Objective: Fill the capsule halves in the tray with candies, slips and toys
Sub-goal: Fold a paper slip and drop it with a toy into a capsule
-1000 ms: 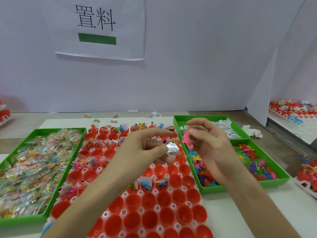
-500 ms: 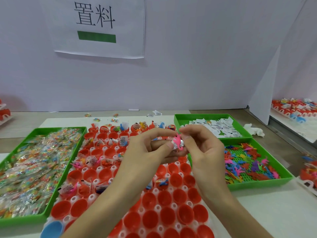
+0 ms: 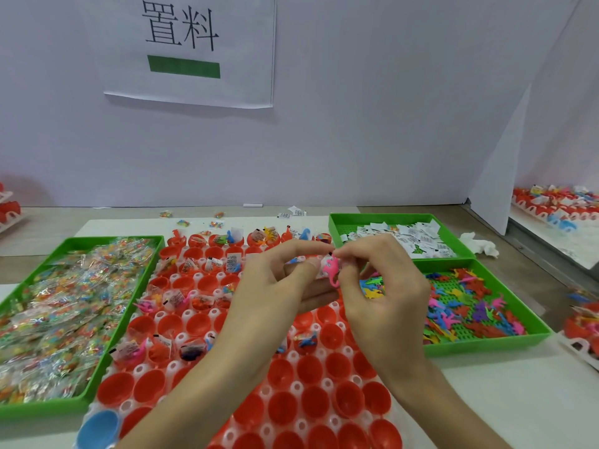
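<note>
Just under the fingers sit empty red capsule halves [image 3: 311, 406] in the white tray [image 3: 293, 356], the likely drop spot. Above them the left hand [image 3: 282, 286] pinches a pale packet [image 3: 320, 264], and the right hand [image 3: 385, 296] pinches a pink toy [image 3: 331, 268] against it. Best keep the bundle tight, then let go low inside one cup. Left of the fingers is the candy bin [image 3: 107, 238]. Right of them are the toy bin [image 3: 486, 345] and the slips bin [image 3: 389, 217], all on a pale tabletop [image 3: 486, 400]. Beyond is a white wall with a paper sign [image 3: 194, 89].
</note>
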`<action>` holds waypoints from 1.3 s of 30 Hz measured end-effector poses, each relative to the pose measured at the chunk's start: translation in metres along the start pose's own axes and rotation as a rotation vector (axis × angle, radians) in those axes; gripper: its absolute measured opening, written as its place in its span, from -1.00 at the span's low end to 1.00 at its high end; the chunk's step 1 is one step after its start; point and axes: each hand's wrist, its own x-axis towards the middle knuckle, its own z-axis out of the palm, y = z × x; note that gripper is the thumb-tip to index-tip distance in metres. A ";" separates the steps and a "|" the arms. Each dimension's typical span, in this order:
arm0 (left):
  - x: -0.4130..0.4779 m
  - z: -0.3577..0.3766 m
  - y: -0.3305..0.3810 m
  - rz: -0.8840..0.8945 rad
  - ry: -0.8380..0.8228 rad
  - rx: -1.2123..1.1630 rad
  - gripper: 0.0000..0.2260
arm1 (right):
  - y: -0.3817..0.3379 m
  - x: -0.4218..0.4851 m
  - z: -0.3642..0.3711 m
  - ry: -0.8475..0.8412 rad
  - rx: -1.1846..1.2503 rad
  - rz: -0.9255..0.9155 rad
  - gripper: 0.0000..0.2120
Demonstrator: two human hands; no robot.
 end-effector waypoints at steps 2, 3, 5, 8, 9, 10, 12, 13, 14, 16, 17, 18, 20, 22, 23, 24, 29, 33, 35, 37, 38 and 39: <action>0.000 0.000 0.000 0.001 -0.009 0.005 -0.85 | 0.002 0.000 0.000 0.001 -0.027 -0.040 -0.87; 0.000 -0.001 0.000 0.011 -0.015 0.023 -0.86 | 0.002 0.000 0.000 -0.003 -0.033 -0.054 -0.88; -0.001 -0.002 -0.001 0.040 -0.015 0.068 -0.86 | 0.002 0.001 -0.001 -0.030 -0.010 -0.058 -0.89; 0.000 -0.005 -0.002 0.115 0.019 0.182 -0.87 | 0.003 0.009 -0.006 -0.147 0.190 0.068 -0.83; 0.000 -0.006 -0.002 0.144 0.028 0.224 -0.86 | 0.004 0.013 -0.009 -0.212 0.275 0.145 -0.82; 0.001 -0.007 -0.002 0.171 0.032 0.268 -0.84 | 0.006 0.017 -0.012 -0.284 0.332 0.210 -0.81; 0.001 -0.008 -0.002 0.219 0.036 0.362 -0.79 | 0.012 0.022 -0.017 -0.393 0.332 0.263 -0.81; 0.002 -0.009 -0.002 0.233 0.037 0.398 -0.77 | 0.015 0.023 -0.018 -0.419 0.310 0.270 -0.82; 0.002 -0.009 -0.002 0.239 0.038 0.418 -0.76 | 0.016 0.024 -0.019 -0.435 0.296 0.273 -0.85; 0.003 -0.010 -0.002 0.229 0.042 0.419 -0.76 | 0.018 0.024 -0.020 -0.451 0.304 0.265 -0.92; 0.003 -0.011 -0.002 0.214 0.042 0.409 -0.77 | 0.018 0.024 -0.020 -0.452 0.314 0.257 -0.94; 0.004 -0.012 -0.001 0.196 0.040 0.391 -0.79 | 0.018 0.025 -0.021 -0.449 0.325 0.248 -0.94; 0.005 -0.015 0.001 0.173 0.030 0.354 -0.85 | 0.016 0.026 -0.022 -0.448 0.350 0.238 -0.94; 0.006 -0.018 0.003 0.178 0.032 0.348 -0.89 | 0.015 0.026 -0.023 -0.457 0.364 0.253 -0.93; 0.007 -0.018 0.003 0.182 0.040 0.357 -0.90 | 0.015 0.026 -0.023 -0.460 0.371 0.271 -0.92; 0.007 -0.018 0.003 0.187 0.051 0.367 -0.91 | 0.014 0.026 -0.024 -0.463 0.380 0.293 -0.92; 0.007 -0.017 0.001 0.226 0.074 0.368 -0.90 | 0.012 0.029 -0.029 -0.529 0.436 0.360 -0.88; 0.008 -0.018 0.000 0.208 0.023 0.491 -0.90 | 0.015 0.033 -0.035 -0.642 0.413 0.388 -0.85; 0.009 -0.019 0.001 0.158 -0.073 0.600 -0.90 | 0.018 0.034 -0.041 -0.723 0.374 0.383 -0.88; 0.009 -0.022 0.000 0.158 -0.144 0.806 -0.81 | 0.023 0.034 -0.046 -0.771 0.318 0.366 -0.91; 0.009 -0.022 -0.001 0.190 -0.149 0.946 -0.71 | 0.026 0.034 -0.049 -0.781 0.277 0.352 -0.89; 0.008 -0.023 -0.002 0.222 -0.149 1.052 -0.61 | 0.027 0.034 -0.050 -0.796 0.237 0.338 -0.87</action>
